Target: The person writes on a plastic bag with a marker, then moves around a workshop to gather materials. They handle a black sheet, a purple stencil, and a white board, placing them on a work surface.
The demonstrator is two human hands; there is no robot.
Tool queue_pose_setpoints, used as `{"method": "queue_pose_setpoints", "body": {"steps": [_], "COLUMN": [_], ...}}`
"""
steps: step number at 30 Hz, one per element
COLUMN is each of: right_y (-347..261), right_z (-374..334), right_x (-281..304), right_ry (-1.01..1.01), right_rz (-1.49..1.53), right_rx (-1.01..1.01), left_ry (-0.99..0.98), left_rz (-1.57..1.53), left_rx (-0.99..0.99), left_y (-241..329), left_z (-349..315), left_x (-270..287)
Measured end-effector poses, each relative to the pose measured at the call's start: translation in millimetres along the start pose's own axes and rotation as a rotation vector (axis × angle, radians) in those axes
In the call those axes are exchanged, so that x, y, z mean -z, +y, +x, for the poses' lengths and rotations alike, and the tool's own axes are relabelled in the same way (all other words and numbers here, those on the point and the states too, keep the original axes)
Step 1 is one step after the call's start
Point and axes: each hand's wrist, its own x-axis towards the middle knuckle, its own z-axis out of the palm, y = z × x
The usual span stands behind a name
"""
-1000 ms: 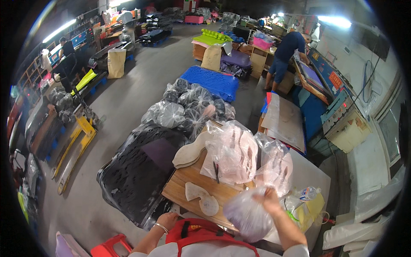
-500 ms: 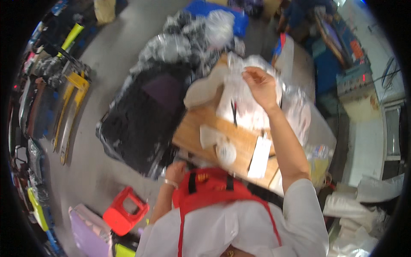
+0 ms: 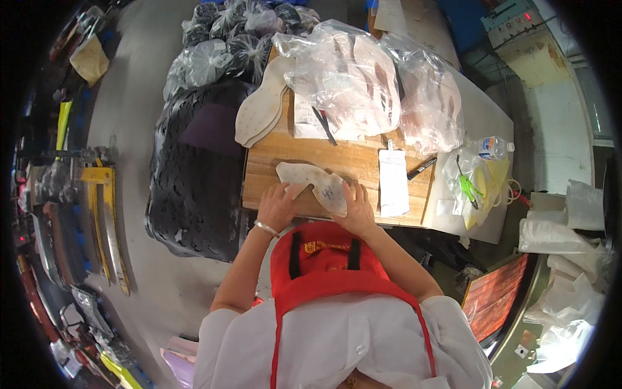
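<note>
A pale, curved flat template piece (image 3: 304,174) with small dots and a dark handwritten mark lies near the front edge of the wooden board (image 3: 353,155). My left hand (image 3: 278,206) pinches its lower left side; the thumb and fingertips meet at the edge. At its right end, my right hand (image 3: 357,206) grips it with the fingers over the rim. Both palms face down, so the undersides of my fingers are hidden. Beyond them, a stack of larger pale curved pieces (image 3: 260,107) rests at the board's left edge.
Clear bags of pale pieces (image 3: 353,78) sit at the back, over a paper with a dark, red-marked tool (image 3: 324,125). On the right are a white tag (image 3: 393,181), a black marker (image 3: 422,168), green snips (image 3: 468,188) and a bottle (image 3: 494,148). A black-wrapped bundle (image 3: 197,175) stands left.
My right hand has come back from the plastic bag at the far side to the board's front. My left hand has risen from beside the board onto the curved piece. The view has turned.
</note>
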Motion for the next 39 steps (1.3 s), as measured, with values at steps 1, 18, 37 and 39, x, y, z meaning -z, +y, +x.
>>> {"method": "queue_pose_setpoints", "body": {"steps": [1,18,37,39], "right_y": [1,47,34,32], "right_z": [4,-115,-271,-297], "right_x": [-5,18,-30,-46], "right_ry": [-0.017,0.261,0.146,0.120], "right_rz": [-0.005,0.154,0.495,0.586], "right_rx": [0.007,-0.207,-0.671,-0.767], "left_ry": [-0.013,-0.182,-0.678,-0.744], "left_rz": [0.086,0.158,-0.875,-0.866], "left_rx": [-0.076,-0.096,0.350,0.270], "left_y": [2,-3,48,62], "left_z": [17,58,0,-20], "left_x": [0,-27,-12,-19]}}
